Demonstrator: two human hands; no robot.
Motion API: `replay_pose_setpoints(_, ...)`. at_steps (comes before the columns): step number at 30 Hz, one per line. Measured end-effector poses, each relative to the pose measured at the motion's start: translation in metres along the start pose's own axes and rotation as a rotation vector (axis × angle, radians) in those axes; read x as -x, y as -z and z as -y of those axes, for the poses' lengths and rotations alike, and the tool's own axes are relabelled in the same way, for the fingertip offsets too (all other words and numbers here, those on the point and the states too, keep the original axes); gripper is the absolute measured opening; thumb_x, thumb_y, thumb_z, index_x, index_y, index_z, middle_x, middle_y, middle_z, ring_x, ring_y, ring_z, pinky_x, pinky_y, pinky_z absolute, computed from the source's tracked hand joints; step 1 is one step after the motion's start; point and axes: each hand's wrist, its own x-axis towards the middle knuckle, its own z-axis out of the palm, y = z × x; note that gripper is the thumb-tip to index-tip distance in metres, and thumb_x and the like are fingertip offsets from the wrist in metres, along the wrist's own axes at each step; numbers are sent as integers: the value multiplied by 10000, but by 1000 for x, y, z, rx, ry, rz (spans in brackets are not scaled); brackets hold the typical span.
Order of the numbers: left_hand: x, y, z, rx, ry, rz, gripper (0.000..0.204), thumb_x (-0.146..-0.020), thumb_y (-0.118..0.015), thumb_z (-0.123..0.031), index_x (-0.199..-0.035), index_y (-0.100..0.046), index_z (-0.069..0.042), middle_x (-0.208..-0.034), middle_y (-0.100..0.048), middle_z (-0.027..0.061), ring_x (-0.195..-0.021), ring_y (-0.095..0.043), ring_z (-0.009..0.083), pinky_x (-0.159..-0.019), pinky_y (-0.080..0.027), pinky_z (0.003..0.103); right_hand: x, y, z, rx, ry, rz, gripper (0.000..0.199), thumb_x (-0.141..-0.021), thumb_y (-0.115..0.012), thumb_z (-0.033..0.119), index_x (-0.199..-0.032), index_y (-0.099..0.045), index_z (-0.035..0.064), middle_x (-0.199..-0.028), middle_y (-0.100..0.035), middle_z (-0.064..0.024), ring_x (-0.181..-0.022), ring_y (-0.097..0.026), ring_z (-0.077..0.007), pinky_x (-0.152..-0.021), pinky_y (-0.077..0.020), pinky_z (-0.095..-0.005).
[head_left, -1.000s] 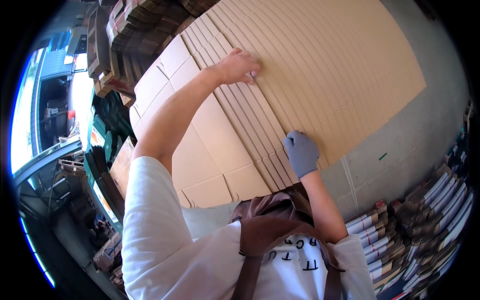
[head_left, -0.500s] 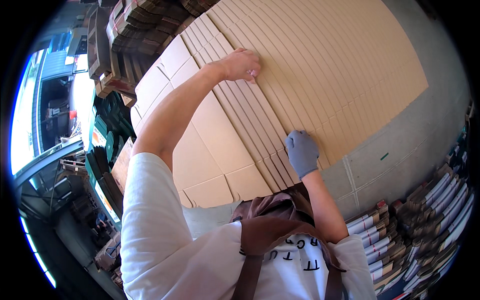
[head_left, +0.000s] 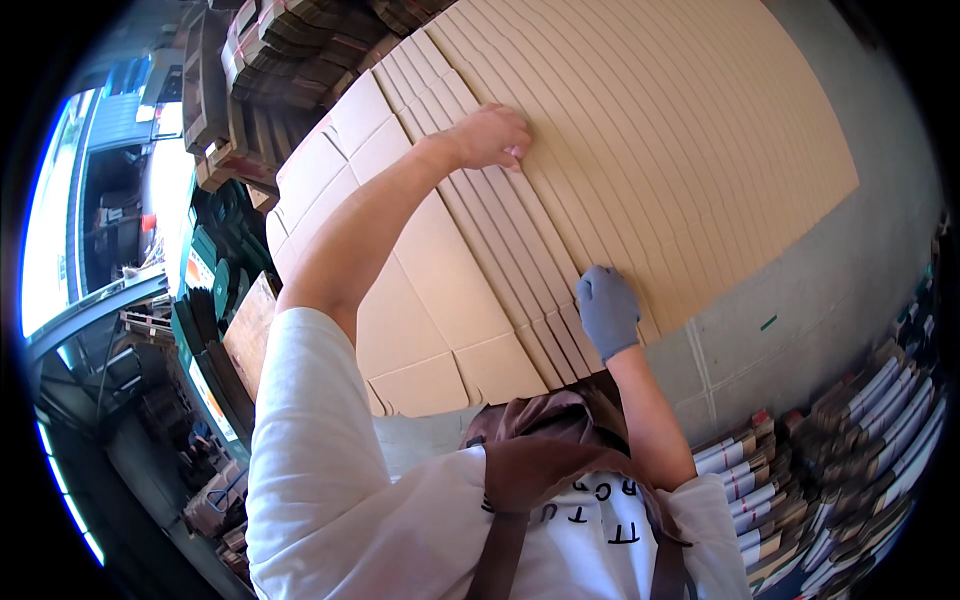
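A wide fan of flattened cardboard boxes [head_left: 690,150] spreads overlapping before me, their edges stepped like shingles. At the left, the uppermost flattened box [head_left: 450,290] lies flat, with crease lines and slotted flaps. My left hand [head_left: 492,137], bare, is closed over one of the stepped edges, its fingers curled under and partly hidden. Nearer to me, my right hand [head_left: 607,308] in a grey glove is closed at the same edge, close to the near ends of the boxes. The fingertips of the glove are out of sight.
Wooden pallets [head_left: 208,110] and bundled brown cardboard [head_left: 300,50] stand at the far left. Dark green folded pieces [head_left: 205,255] are stacked below them. Strapped stacks of white-edged cardboard [head_left: 745,485] sit at the lower right on the grey concrete floor [head_left: 730,350].
Both hands keep their hold on the same edge. The view has shifted slightly, so the boxes and my left arm appear a little farther right and lower.
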Motion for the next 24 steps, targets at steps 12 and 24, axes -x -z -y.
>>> replay_pose_setpoints(12, 85, -85, -127, 36, 735, -367, 804, -718, -815, -376, -1398, -454, -142, -1487, -330, 138, -1408, -271, 347, -1083, -271, 647, 0, -4, 5, 38, -38, -23, 191, -917, -555, 207, -865, -594, 27, -908, -643, -201, -813, -633, -380, -726, -511, -489)
replay_pose_setpoints(24, 76, -104, -125, 76, 658, -390, 969, -598, -887, -406, -1407, -437, -119, -1490, -344, 170, -1383, -301, 379, -1066, -355, 554, 71, 35, -23, -163, -11, -137, 210, -897, -624, 251, -987, -621, 61, -937, -665, -162, -864, -653, -352, -737, -520, -447)
